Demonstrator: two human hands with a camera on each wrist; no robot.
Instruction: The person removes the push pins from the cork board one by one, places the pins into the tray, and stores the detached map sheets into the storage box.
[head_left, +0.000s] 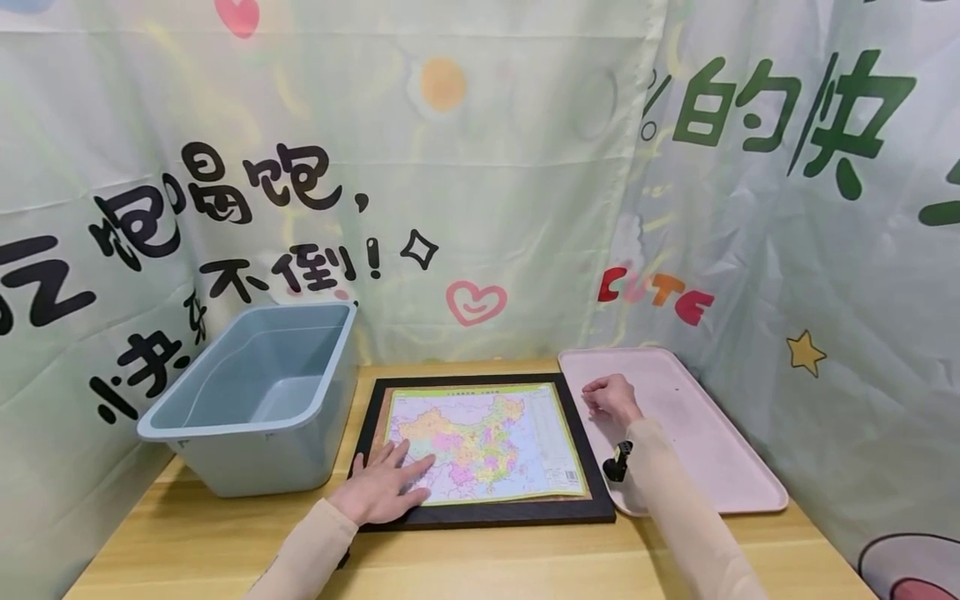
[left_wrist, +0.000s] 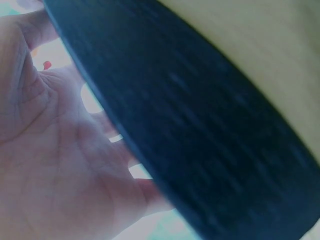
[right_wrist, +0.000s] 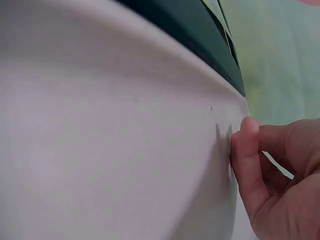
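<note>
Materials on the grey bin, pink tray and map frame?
Grey bin: likely moulded plastic, smooth satin walls, rolled rim. Pink tray: probably plastic, matte, rounded raised edge. Black frame: matte, wood or composite, unclear; the map inside looks like glossy printed card.

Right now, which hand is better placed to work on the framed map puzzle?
Left. The left hand already lies flat, fingers spread, on the map puzzle at its near-left corner. The right hand rests with curled fingers on the pink tray, beside the frame, holding nothing visible.
</note>
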